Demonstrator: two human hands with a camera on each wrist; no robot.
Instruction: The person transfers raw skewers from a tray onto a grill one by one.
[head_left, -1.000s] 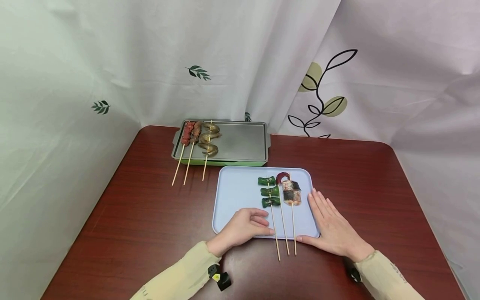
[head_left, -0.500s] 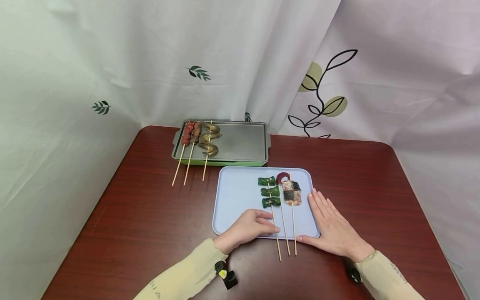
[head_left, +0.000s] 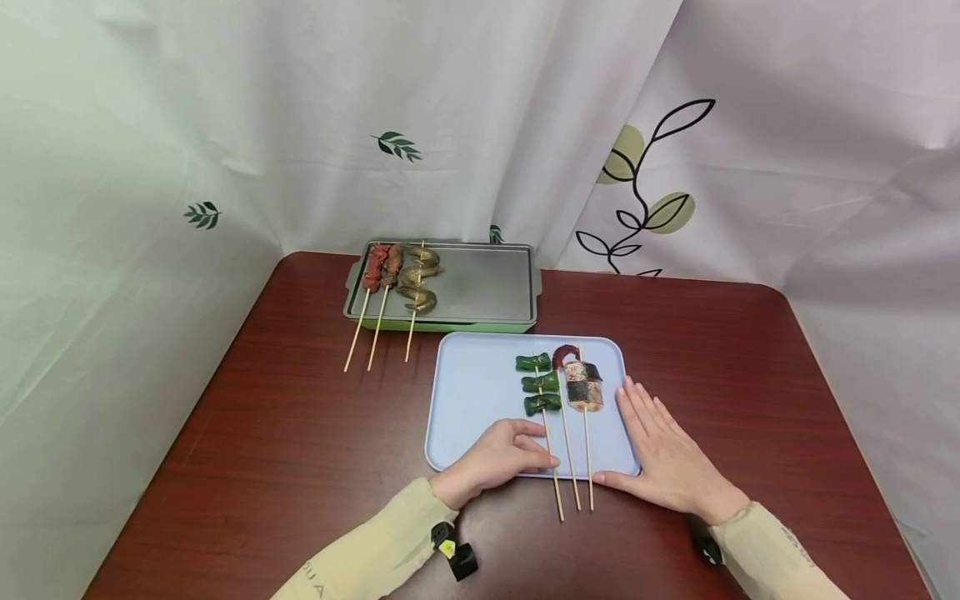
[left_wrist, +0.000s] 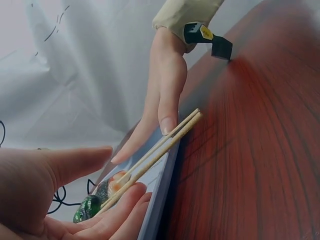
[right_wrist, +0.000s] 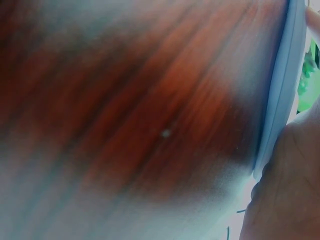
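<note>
My left hand (head_left: 501,454) is at the near edge of the pale blue tray (head_left: 472,375), beside the stick of the green pepper skewer (head_left: 542,383). In the left wrist view, the thumb (left_wrist: 85,162) stands apart from the fingers (left_wrist: 112,220), with the skewer sticks (left_wrist: 160,155) between them. To its right lie a skewer with a dark red curled piece (head_left: 564,354) and a skewer of dark-skinned pale chunks (head_left: 584,385). My right hand (head_left: 667,458) lies with straight fingers along the tray's right edge, thumb at the near corner.
Behind the tray stands a grey grill pan (head_left: 483,283) on a green base. On its left side lie a red meat skewer (head_left: 375,268), a brown meat skewer (head_left: 391,265) and a wing-shaped meat skewer (head_left: 418,277), sticks overhanging the front. Curtains (head_left: 450,108) border the brown table (head_left: 300,467).
My left hand has shifted slightly right, up to the pepper skewer's stick, and has stayed there for the last half second. The right hand has not moved.
</note>
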